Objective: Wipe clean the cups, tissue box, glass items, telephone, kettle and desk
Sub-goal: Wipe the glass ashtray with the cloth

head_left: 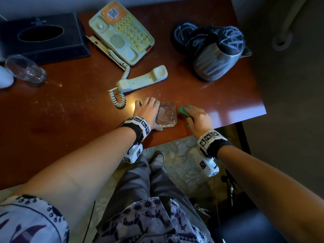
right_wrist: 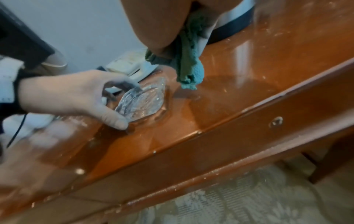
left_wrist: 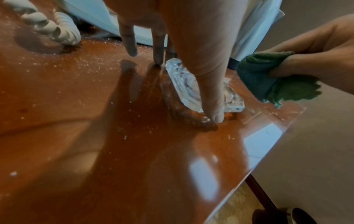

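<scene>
Glass ashtray (head_left: 166, 114) — square with cut corners, lying flat on the table (head_left: 70, 109) close to the near edge, a narrow strip of bare wood between it and the drop. Left hand (head_left: 147, 111) grasps it from the left side: thumb (left_wrist: 212, 97) against the near corner, fingers (left_wrist: 159, 50) curled over the far rim. Right hand (head_left: 198, 118) — just right of the ashtray, clenched round a bunched green cloth (head_left: 183, 111); a loose end of the cloth hangs toward the wood, and whether it touches cannot be told.

Handset (head_left: 142, 79) — off its cradle, lying behind the ashtray, its coiled cord (head_left: 120, 99) looped down to the left of the left hand. Telephone base (head_left: 122, 32) further back, near the far edge. Kettle (head_left: 215, 51) at back right, near the right edge of the table, well apart from the hands. Open wood lies between the kettle and the right hand, up to the front right corner.

Tissue box (head_left: 43, 34) — dark, at back left. Clear drinking glass (head_left: 26, 69) in front of it, lying on its side. A broad bare stretch of dusty, speckled wood runs from the glass to the near edge, left of the left arm.
</scene>
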Demonstrator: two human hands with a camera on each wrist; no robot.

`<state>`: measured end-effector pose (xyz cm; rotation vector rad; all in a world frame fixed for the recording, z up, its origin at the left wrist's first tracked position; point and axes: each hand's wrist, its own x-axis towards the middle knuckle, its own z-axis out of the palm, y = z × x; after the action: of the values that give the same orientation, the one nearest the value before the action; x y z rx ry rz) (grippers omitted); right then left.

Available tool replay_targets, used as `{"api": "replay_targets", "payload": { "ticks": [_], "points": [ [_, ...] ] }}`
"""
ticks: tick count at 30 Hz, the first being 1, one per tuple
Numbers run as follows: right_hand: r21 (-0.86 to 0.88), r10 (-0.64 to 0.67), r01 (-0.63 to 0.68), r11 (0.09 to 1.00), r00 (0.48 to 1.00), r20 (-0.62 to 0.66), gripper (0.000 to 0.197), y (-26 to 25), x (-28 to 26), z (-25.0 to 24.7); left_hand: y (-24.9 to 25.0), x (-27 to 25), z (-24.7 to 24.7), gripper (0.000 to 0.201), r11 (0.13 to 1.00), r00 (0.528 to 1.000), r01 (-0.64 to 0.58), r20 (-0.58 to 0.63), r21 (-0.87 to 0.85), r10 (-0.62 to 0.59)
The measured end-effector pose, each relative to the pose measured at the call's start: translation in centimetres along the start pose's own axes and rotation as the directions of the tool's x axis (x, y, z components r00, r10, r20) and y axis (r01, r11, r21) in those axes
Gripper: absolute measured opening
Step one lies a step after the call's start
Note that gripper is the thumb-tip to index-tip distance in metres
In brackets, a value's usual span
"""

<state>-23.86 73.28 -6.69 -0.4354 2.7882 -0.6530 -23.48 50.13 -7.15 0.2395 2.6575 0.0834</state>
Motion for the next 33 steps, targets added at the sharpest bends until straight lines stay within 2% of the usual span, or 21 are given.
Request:
{"api": "replay_targets", "payload": {
  "ticks": [5,9,16,20,24,27,28,30,33],
  "points": [
    [-0.068,-0.108,0.117,0.991,0.987,0.121,0.053,-1.3,0.5,0.3,0.2,0.1,0.4,0.115,0.998,0.998,-0.033,-0.056,-0.06,0.029],
    [-0.159,-0.114,0.152,0.976,0.968,0.225,0.054,-1.6,-0.2,1.3,0.6,0.4,0.6,0.117,0.997,0.998,-0.03,-0.059,-0.071,0.026],
    [-0.229,-0.109,0.154,0.961,0.974,0.201,0.054,-2.0,-2.8,2.7,0.8,0.5,0.8,0.118,0.996,0.998,0.002,-0.059,-0.087,-0.007],
    [-0.246,-0.2,0.237,0.94,0.966,0.164,0.051,-1.5,-2.8,2.7,1.0,0.5,0.8,0.118,0.997,0.998,0.01,-0.059,-0.073,-0.014],
    [-0.277,-0.277,0.3,0.913,0.954,0.117,0.035,-1.9,-2.8,2.8,1.1,0.5,0.7,0.118,0.998,0.998,0.023,-0.062,-0.052,-0.027],
    [-0.307,-0.316,0.332,0.892,0.943,0.104,0.037,-2.3,-3.5,3.3,1.1,0.5,0.7,0.117,0.999,0.998,0.027,-0.064,-0.038,-0.03],
    [-0.31,-0.314,0.334,0.89,0.942,0.115,0.034,-2.2,-3.7,3.4,1.2,0.5,0.6,0.117,0.999,0.997,0.029,-0.065,-0.034,-0.031],
    [-0.295,-0.313,0.344,0.892,0.938,0.147,0.041,-2.1,-3.8,3.1,1.1,0.5,0.7,0.118,0.999,0.997,0.031,-0.069,-0.03,-0.033],
    [-0.214,-0.322,0.379,0.9,0.911,0.259,0.044,-1.8,-3.4,1.7,1.1,0.5,0.7,0.118,0.999,0.997,0.028,-0.066,-0.023,-0.03]
  ]
}}
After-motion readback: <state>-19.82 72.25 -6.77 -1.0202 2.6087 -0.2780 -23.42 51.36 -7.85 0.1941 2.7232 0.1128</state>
